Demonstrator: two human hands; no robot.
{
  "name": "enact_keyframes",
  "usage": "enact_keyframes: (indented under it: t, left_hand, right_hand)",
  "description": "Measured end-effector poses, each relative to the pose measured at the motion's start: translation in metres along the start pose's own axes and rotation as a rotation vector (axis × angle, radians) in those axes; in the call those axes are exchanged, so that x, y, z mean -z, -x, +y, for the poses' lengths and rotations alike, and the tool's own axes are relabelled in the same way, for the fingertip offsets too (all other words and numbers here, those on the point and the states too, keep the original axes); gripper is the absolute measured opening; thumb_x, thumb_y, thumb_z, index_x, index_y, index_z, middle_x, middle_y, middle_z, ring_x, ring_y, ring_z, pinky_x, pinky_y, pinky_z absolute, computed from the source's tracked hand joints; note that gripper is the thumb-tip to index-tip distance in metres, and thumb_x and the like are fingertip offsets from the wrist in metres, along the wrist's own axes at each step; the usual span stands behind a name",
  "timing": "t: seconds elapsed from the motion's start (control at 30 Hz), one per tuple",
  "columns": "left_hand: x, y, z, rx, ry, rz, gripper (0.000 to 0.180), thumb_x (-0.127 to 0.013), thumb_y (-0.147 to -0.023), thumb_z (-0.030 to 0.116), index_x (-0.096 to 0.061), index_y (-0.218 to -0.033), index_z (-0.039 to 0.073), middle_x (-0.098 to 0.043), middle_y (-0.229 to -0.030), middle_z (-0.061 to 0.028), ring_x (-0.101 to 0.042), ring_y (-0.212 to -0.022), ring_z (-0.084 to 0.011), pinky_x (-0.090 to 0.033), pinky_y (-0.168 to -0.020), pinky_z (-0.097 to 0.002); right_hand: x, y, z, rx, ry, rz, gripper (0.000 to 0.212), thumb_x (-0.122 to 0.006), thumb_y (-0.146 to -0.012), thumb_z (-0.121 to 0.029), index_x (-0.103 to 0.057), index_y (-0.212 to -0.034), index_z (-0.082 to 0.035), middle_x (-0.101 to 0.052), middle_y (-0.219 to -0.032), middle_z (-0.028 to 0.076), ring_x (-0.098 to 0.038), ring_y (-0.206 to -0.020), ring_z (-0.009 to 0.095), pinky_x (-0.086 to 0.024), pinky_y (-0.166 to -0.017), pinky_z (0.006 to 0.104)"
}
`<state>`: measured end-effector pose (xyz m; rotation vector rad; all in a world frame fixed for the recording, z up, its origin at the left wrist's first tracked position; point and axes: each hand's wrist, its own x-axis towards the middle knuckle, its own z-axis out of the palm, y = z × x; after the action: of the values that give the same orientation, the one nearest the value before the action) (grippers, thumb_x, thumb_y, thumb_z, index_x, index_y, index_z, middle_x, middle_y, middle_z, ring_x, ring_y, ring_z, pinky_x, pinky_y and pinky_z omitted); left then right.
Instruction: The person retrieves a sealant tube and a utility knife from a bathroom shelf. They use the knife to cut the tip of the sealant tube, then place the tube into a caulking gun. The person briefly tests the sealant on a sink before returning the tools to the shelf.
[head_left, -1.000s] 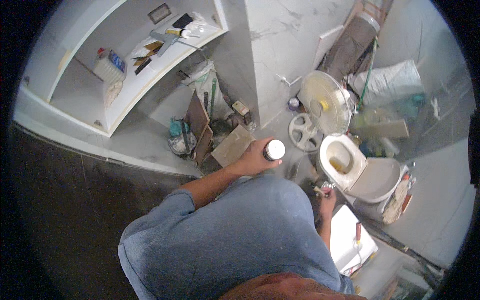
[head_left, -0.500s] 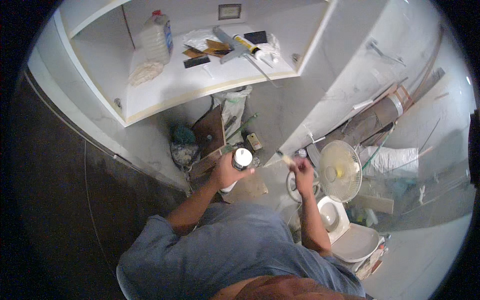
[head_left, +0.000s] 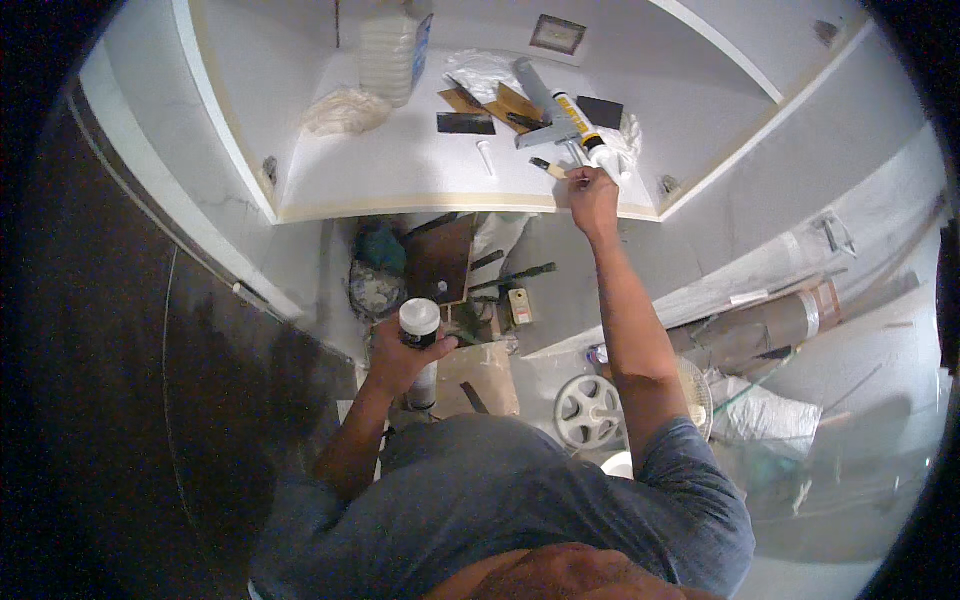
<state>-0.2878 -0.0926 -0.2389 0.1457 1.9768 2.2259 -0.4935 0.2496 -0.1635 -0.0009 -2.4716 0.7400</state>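
My left hand [head_left: 395, 358] is wrapped around a tall can with a white cap [head_left: 420, 318], held upright in front of my body. Reaching forward to the front of a white shelf [head_left: 400, 185], my right hand [head_left: 596, 200] pinches what looks like a small brush [head_left: 547, 168] with a pale handle and dark tip. Just beyond those fingers lies a caulking gun [head_left: 540, 92] beside a cartridge [head_left: 580, 118] with a yellow label and white nozzle end. A loose white nozzle [head_left: 485, 157] rests to their left.
Farther back on the shelf are a plastic jug [head_left: 388, 60], a crumpled cloth [head_left: 345, 110], dark and yellow-brown flat pieces [head_left: 466, 123] and clear plastic wrap [head_left: 480, 75]. Below stand a brown board [head_left: 440, 255], a white wheel-shaped base [head_left: 588, 412] and wrapped rolls [head_left: 745, 325] at the right.
My right hand has moved up and forward with the small brush, from beside the fan to the shelf's front. My left hand keeps the can, now farther left in view. The view has shifted.
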Motion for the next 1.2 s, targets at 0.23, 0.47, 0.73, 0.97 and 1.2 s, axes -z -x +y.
enact_keyframes:
  t: [0.23, 0.47, 0.73, 0.97, 1.2]
  left_hand:
    - [-0.013, 0.049, 0.016, 0.076, -0.104, 0.160, 0.029, -0.087, -0.076, 0.013, -0.063, -0.090, 0.007, -0.066, -0.081, -0.0010, -0.065, -0.078, -0.0123, -0.054, -0.073, -0.0304]
    - [-0.030, 0.042, 0.036, -0.102, -0.192, 0.140, 0.028, -0.087, -0.078, 0.015, -0.064, -0.091, 0.005, -0.067, -0.081, -0.0009, -0.064, -0.079, -0.0111, -0.053, -0.072, -0.0301]
    - [-0.062, 0.012, 0.079, -0.162, -0.155, 0.073, 0.029, -0.088, -0.078, 0.018, -0.066, -0.093, 0.006, -0.068, -0.083, -0.0006, -0.064, -0.078, -0.0106, -0.053, -0.074, -0.0304]
    - [-0.126, -0.024, 0.123, -0.163, -0.071, -0.283, 0.030, -0.087, -0.077, 0.019, -0.066, -0.094, 0.005, -0.068, -0.083, -0.0016, -0.063, -0.077, -0.0103, -0.052, -0.071, -0.0292]
    - [-0.178, -0.031, 0.128, -0.191, -0.111, -0.523, 0.031, -0.084, -0.080, 0.024, -0.066, -0.094, 0.003, -0.068, -0.079, -0.0026, -0.064, -0.071, -0.0107, -0.052, -0.067, -0.0288]
  right_hand:
    - [-0.049, -0.011, -0.062, 0.217, -0.223, -0.009, 0.021, -0.075, -0.080, -0.011, -0.069, -0.098, -0.002, -0.070, -0.097, 0.020, -0.067, -0.091, 0.039, -0.053, -0.084, 0.0466]
    - [-0.092, -0.023, -0.065, 0.131, -0.148, -0.117, 0.037, -0.078, -0.078, -0.014, -0.062, -0.109, -0.003, -0.070, -0.092, 0.017, -0.069, -0.089, 0.035, -0.055, -0.083, 0.0435]
    - [0.049, 0.050, -0.086, 0.012, -0.943, -0.323, 0.017, -0.070, -0.087, -0.004, -0.071, -0.104, -0.002, -0.069, -0.095, 0.005, -0.064, -0.080, 0.013, -0.053, -0.075, 0.0282]
    - [0.118, 0.113, -0.083, -0.062, -1.551, -0.338, 0.020, -0.070, -0.095, -0.016, -0.066, -0.106, 0.001, -0.063, -0.103, 0.006, -0.061, -0.087, 0.012, -0.054, -0.079, 0.0277]
    - [0.167, 0.125, -0.062, -0.067, -1.422, -0.169, 0.022, -0.067, -0.098, -0.021, -0.067, -0.107, -0.002, -0.068, -0.097, 0.007, -0.065, -0.078, 0.012, -0.054, -0.066, 0.0231]
